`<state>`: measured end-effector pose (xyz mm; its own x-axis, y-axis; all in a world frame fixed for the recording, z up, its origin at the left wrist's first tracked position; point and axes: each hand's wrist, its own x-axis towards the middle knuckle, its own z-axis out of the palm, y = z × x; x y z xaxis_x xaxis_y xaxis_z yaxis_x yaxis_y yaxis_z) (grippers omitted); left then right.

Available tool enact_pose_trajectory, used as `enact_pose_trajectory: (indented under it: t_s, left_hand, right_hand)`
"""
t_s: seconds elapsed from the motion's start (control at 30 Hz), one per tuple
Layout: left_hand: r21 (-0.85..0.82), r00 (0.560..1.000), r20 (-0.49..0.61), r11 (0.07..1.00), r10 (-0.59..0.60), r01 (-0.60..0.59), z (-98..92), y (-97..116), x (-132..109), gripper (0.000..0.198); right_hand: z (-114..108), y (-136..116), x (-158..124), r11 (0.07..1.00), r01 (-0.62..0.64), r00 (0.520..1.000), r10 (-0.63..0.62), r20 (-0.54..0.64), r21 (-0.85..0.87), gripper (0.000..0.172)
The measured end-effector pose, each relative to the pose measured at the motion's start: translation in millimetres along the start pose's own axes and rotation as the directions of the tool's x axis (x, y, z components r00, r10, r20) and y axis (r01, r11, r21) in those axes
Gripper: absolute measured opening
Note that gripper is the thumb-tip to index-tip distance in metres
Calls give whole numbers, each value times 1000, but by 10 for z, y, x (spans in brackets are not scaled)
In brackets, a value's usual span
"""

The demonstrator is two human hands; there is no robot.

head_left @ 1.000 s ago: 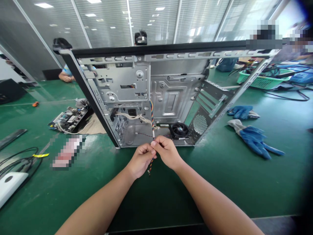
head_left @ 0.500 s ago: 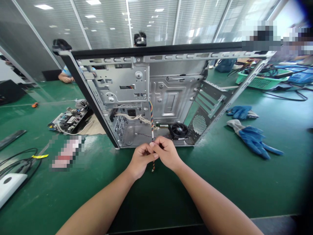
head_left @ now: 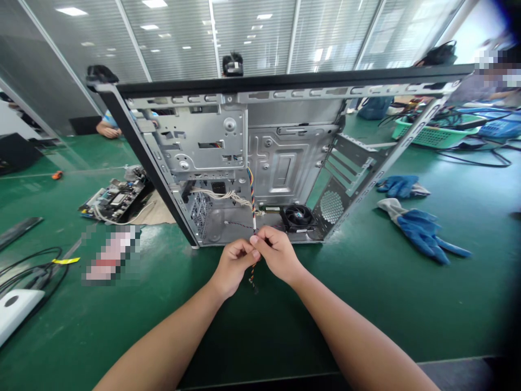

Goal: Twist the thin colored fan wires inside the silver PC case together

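Left hand [head_left: 231, 267] and right hand [head_left: 280, 254], fingers pinched close together on the twisted cable [head_left: 253, 205] at the computer case's [head_left: 288, 157] near edge, its lower end dangling, apparently unconnected; fan [head_left: 299, 215] already sits inside, near right.

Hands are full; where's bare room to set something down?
Bare green tabletop lies between your right forearm and blue fabric gloves, also between both forearms. Crowded: left of the silver metal computer case: rectangular circuit board, looped black cables.
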<state>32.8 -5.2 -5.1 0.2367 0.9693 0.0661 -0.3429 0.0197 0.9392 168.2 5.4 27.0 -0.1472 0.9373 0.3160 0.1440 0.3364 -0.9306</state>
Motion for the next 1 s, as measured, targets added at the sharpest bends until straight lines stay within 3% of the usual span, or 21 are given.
enact_pose_trajectory:
  t_s: [0.2, 0.47, 0.77, 1.0]
  left_hand:
    - [5, 1000, 30, 1000, -6, 6, 3, 18, -2, 24]
    - [141, 997, -24, 988, 69, -65, -2, 3, 4, 25]
    - [286, 991, -27, 951, 131, -118, -16, 16, -5, 26]
    - [305, 991, 22, 943, 132, -133, -24, 30, -15, 25]
  right_hand:
    - [13, -17, -8, 991, -69, 997, 65, 41, 113, 32]
    - [-1, -7, -2, 999, 7, 999, -9, -46, -43, 31]
    - [7, -8, -1, 999, 4, 998, -7, -62, -53, 31]
    - [2, 9, -3, 999, -27, 1000, 27, 4, 36, 28]
